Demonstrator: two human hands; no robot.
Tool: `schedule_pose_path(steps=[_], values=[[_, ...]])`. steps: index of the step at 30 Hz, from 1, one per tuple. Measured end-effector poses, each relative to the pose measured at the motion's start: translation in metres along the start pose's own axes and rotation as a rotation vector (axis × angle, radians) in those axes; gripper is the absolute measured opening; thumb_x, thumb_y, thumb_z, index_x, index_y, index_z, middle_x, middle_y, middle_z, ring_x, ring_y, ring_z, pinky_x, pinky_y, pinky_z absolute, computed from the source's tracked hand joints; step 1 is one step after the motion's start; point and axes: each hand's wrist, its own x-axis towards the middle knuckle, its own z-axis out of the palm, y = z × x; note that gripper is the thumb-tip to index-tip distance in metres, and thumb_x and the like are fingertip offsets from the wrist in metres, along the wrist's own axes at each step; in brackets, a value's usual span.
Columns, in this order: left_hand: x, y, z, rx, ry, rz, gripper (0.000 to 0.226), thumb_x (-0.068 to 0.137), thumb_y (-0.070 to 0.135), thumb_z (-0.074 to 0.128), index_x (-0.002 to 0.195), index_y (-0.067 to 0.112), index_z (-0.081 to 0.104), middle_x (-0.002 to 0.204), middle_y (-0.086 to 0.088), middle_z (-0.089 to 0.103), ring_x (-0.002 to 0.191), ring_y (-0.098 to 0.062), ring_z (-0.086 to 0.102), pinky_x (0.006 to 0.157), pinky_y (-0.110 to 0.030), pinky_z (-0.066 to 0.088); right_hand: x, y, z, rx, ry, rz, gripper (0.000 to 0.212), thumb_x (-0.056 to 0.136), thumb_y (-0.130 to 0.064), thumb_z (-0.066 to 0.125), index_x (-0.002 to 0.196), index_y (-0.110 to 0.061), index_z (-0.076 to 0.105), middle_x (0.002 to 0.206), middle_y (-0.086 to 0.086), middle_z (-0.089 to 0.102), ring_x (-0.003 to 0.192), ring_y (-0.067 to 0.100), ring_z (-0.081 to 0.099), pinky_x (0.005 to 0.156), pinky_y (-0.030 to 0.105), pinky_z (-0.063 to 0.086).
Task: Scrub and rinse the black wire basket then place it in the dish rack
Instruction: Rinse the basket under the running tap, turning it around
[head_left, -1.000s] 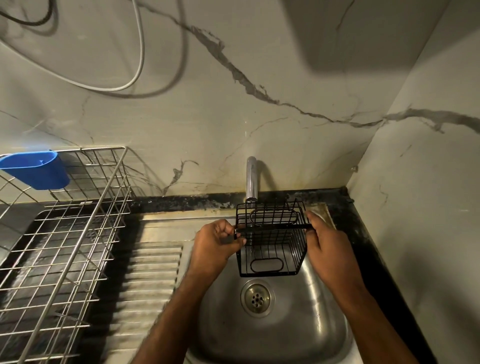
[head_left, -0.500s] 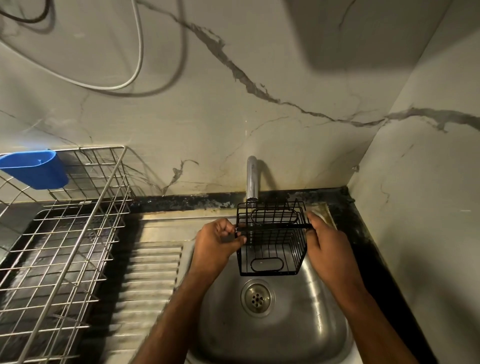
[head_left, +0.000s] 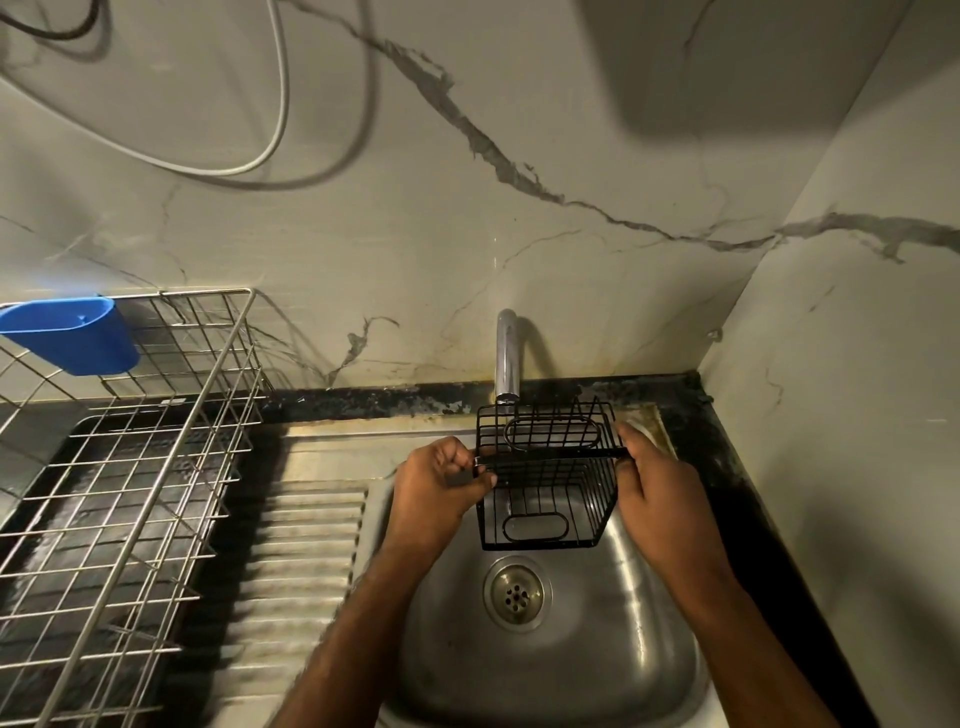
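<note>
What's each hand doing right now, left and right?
Left hand: fingers curled, gripping the left rim of the black wire basket.
Right hand: holding the basket's right side; exact finger grip is hard to tell.

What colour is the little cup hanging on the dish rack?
Blue cup, seen in the head view.

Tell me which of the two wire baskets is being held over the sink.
The small black wire basket, gripped by both hands under the tap; the large silver wire dish rack sits untouched on the counter.
</note>
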Motion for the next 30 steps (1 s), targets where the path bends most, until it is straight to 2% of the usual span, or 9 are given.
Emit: schedule_pose_path(steps=[5, 7, 10, 14, 18, 22, 25, 27, 30], values=[[-0.001, 0.002, 0.001, -0.031, -0.008, 0.009, 0.04, 0.078, -0.001, 0.084, 0.063, 0.018, 0.052, 0.054, 0.014, 0.062, 0.053, 0.007, 0.055, 0.053, -0.007, 0.042, 0.0, 0.003, -0.001, -0.014, 0.003, 0.009, 0.043, 0.101, -0.019, 0.048, 0.143, -0.025, 0.051, 0.055, -0.007, 0.055, 0.044, 0.011, 0.054, 0.047, 0.031, 0.051], [-0.002, 0.004, 0.002, -0.04, -0.022, 0.009, 0.04, 0.079, -0.004, 0.082, 0.063, 0.017, 0.053, 0.051, 0.017, 0.061, 0.052, 0.008, 0.055, 0.053, -0.007, 0.042, 0.0, 0.005, -0.001, -0.021, 0.003, 0.006, 0.043, 0.101, -0.021, 0.048, 0.144, -0.025, 0.05, 0.054, -0.008, 0.055, 0.044, 0.01, 0.055, 0.046, 0.028, 0.05], [-0.003, 0.004, 0.003, -0.042, -0.024, 0.016, 0.038, 0.08, -0.004, 0.081, 0.064, 0.018, 0.054, 0.057, 0.011, 0.066, 0.064, 0.005, 0.066, 0.058, -0.008, 0.047, 0.0, 0.007, 0.0, -0.022, 0.0, 0.005, 0.043, 0.102, -0.02, 0.048, 0.145, -0.025, 0.049, 0.052, -0.007, 0.052, 0.042, 0.01, 0.051, 0.043, 0.023, 0.042], [-0.002, 0.002, 0.004, -0.035, -0.016, 0.025, 0.036, 0.079, -0.003, 0.082, 0.065, 0.014, 0.053, 0.064, -0.003, 0.065, 0.067, 0.0, 0.068, 0.06, -0.009, 0.048, 0.0, 0.009, -0.001, -0.024, -0.013, 0.005, 0.043, 0.101, -0.02, 0.048, 0.145, -0.025, 0.049, 0.052, -0.005, 0.054, 0.044, 0.014, 0.054, 0.045, 0.029, 0.049], [-0.001, 0.002, 0.004, -0.057, -0.025, 0.006, 0.037, 0.079, -0.005, 0.081, 0.066, 0.014, 0.052, 0.061, 0.005, 0.062, 0.063, 0.005, 0.064, 0.06, -0.008, 0.048, 0.001, 0.009, 0.0, -0.021, -0.007, 0.009, 0.043, 0.101, -0.021, 0.048, 0.144, -0.025, 0.05, 0.051, -0.004, 0.054, 0.043, 0.015, 0.055, 0.047, 0.033, 0.051], [0.002, 0.0, 0.004, -0.076, -0.039, 0.002, 0.033, 0.081, -0.003, 0.081, 0.07, 0.013, 0.055, 0.06, 0.007, 0.065, 0.061, 0.008, 0.061, 0.062, -0.01, 0.049, 0.003, 0.01, 0.001, -0.023, -0.007, 0.014, 0.043, 0.101, -0.023, 0.048, 0.144, -0.024, 0.049, 0.05, -0.004, 0.053, 0.042, 0.014, 0.052, 0.044, 0.03, 0.046], [0.004, -0.002, 0.005, -0.071, -0.043, 0.011, 0.03, 0.081, 0.0, 0.082, 0.073, 0.012, 0.055, 0.063, 0.003, 0.062, 0.063, 0.004, 0.062, 0.065, -0.012, 0.051, 0.003, 0.011, 0.002, -0.024, 0.003, 0.004, 0.043, 0.101, -0.023, 0.048, 0.144, -0.025, 0.049, 0.058, -0.007, 0.055, 0.044, 0.009, 0.052, 0.047, 0.025, 0.042], [0.004, -0.003, 0.006, -0.067, -0.049, 0.019, 0.028, 0.081, 0.002, 0.083, 0.074, 0.01, 0.057, 0.064, -0.003, 0.06, 0.065, 0.0, 0.062, 0.066, -0.013, 0.051, 0.004, 0.015, 0.003, -0.028, 0.012, -0.002, 0.043, 0.101, -0.023, 0.048, 0.144, -0.025, 0.049, 0.069, 0.001, 0.065, 0.049, 0.007, 0.052, 0.052, 0.024, 0.044], [0.004, -0.003, 0.007, -0.076, -0.062, 0.023, 0.025, 0.08, 0.003, 0.084, 0.076, 0.011, 0.06, 0.069, -0.006, 0.069, 0.067, -0.004, 0.066, 0.067, -0.015, 0.052, 0.005, 0.02, 0.005, -0.029, 0.014, 0.002, 0.044, 0.102, -0.024, 0.047, 0.145, -0.025, 0.048, 0.092, 0.017, 0.071, 0.063, 0.01, 0.048, 0.063, 0.023, 0.041]])
